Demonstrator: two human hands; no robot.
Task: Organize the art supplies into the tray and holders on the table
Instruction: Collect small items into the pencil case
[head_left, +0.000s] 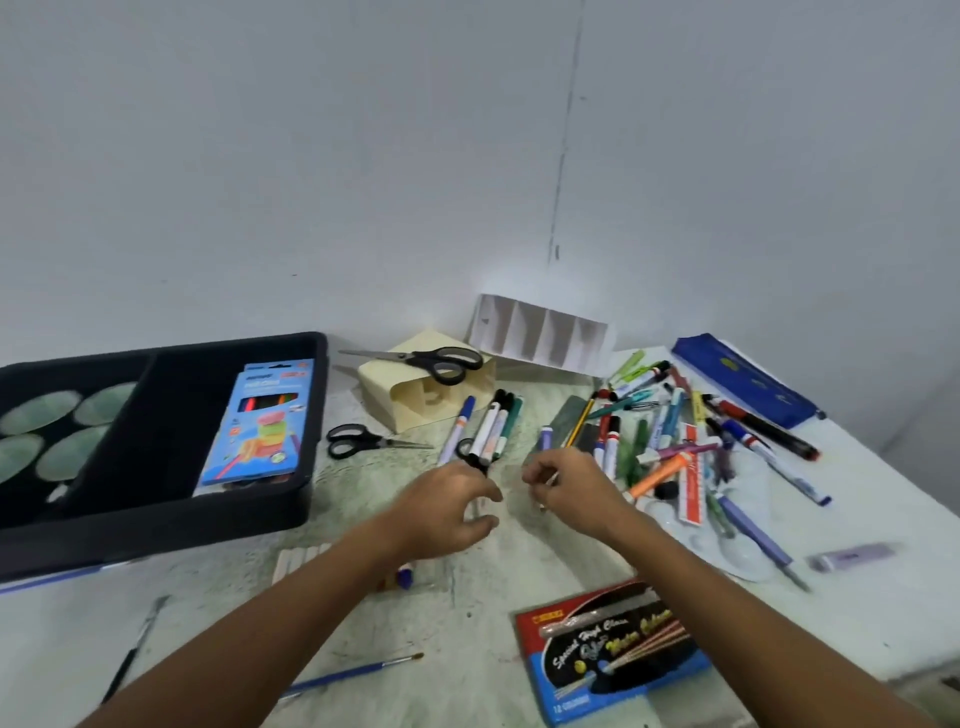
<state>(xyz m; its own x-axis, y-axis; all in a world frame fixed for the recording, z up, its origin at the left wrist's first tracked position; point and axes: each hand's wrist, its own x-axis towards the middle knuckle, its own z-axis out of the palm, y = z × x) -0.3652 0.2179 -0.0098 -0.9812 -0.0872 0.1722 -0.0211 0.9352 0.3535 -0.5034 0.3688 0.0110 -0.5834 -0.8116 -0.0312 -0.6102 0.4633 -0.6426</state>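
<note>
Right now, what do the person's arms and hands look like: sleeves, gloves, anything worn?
Both forearms are bare with no sleeves in view. The left hand and the right hand wear no gloves. No watch or bracelet shows on either wrist. Rings cannot be told; the fingers are blurred.

Plain pale grey walls (311, 156) met in a corner behind the table (883, 571), whose pale top looked stained greenish under soft, even light.
</note>
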